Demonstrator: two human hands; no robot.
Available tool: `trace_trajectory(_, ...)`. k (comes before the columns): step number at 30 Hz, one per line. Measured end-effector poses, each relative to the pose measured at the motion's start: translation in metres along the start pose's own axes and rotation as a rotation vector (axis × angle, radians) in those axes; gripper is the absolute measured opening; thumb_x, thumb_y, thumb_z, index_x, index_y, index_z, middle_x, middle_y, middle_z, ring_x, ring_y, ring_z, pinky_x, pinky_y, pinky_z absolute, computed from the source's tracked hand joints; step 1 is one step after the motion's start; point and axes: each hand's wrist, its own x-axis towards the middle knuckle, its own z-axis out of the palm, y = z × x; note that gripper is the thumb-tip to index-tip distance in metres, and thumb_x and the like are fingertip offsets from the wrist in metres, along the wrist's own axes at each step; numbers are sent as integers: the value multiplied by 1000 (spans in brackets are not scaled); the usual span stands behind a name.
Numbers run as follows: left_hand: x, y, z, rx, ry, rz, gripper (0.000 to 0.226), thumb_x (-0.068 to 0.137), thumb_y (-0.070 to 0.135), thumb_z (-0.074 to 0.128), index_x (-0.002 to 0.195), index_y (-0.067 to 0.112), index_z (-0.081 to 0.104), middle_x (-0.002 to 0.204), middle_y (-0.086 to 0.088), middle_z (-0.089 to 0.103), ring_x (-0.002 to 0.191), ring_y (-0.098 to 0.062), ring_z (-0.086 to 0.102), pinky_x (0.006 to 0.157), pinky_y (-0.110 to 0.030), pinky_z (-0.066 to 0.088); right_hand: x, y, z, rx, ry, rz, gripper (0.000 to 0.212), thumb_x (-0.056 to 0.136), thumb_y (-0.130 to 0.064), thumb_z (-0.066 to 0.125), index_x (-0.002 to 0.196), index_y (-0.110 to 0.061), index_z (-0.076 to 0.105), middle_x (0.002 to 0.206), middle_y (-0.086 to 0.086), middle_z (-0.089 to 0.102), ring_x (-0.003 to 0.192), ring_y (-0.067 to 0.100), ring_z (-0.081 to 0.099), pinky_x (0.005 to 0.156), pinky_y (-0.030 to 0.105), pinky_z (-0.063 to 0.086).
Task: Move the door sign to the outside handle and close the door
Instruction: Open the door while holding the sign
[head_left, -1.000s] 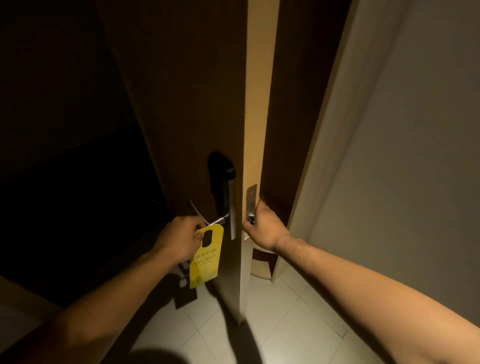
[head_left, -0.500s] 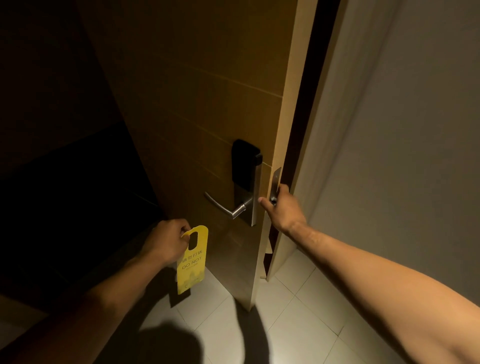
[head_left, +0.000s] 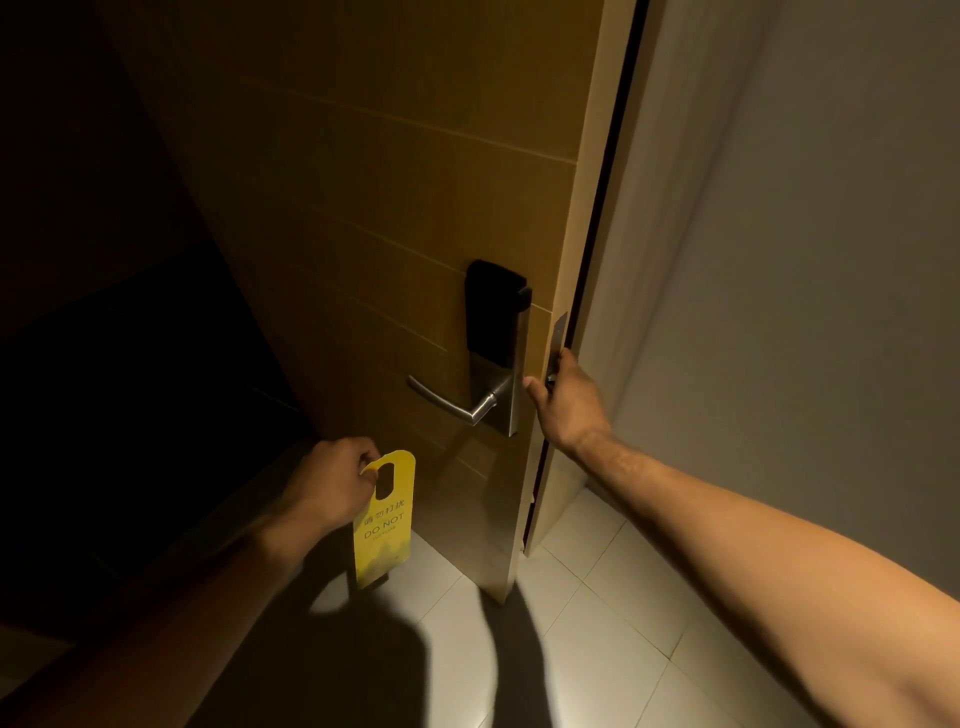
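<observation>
The step in hand appears to be carrying the door sign (head_left: 383, 519) to a lever handle while the door (head_left: 415, 208) is steadied. To do it well, hold the door motionless by its edge, lift the sign until its cut-out is level with the free tip of the lever handle (head_left: 449, 401), then slide the cut-out over the tip and along the lever toward the lock plate (head_left: 496, 348) before letting go. Keep the sign flat to the door face so the card does not buckle. Whether the visible handle is the outside one cannot be told from this view. The left hand (head_left: 327, 488) has a closed grip on the sign, fingers pinching the card at the upper rim beside the cut-out; the sign hangs below and to the left of the handle, apart from it, above the tiled floor (head_left: 597, 623). The right hand (head_left: 563, 402) has a closed grip on the door's edge at the latch plate (head_left: 558, 338), thumb on the near face, fingers wrapped out of sight behind.
</observation>
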Motion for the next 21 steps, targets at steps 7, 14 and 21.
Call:
trace_trajectory(7, 9, 1, 2, 3, -27, 6, 6, 91, 17, 62, 90, 24, 62, 82, 5, 61, 74, -11, 61, 57, -19, 43, -2, 6, 2, -19, -10, -41, 55, 96, -39, 60, 143, -22, 37, 134, 4, 60, 122, 25, 59, 99, 42, 51)
trace_trajectory(14, 7, 4, 2, 31, -17, 14, 7, 90, 18, 62, 88, 24, 61, 83, 4, 61, 75, -11, 60, 58, -22, 45, -3, 4, 3, 25, -32, -17, 59, 96, -38, 61, 146, -23, 34, 139, 4, 57, 126, 25, 56, 101, 41, 48)
trace_trajectory(21, 4, -1, -7, 68, -7, 6, 5, 91, 19, 61, 90, 24, 62, 87, 4, 63, 80, -13, 62, 66, -27, 51, -30, 6, 13, 21, -38, 244, 80, 96, -49, 55, 153, -8, 17, 97, 3, 68, 75, 11, 64, 60, 23, 50)
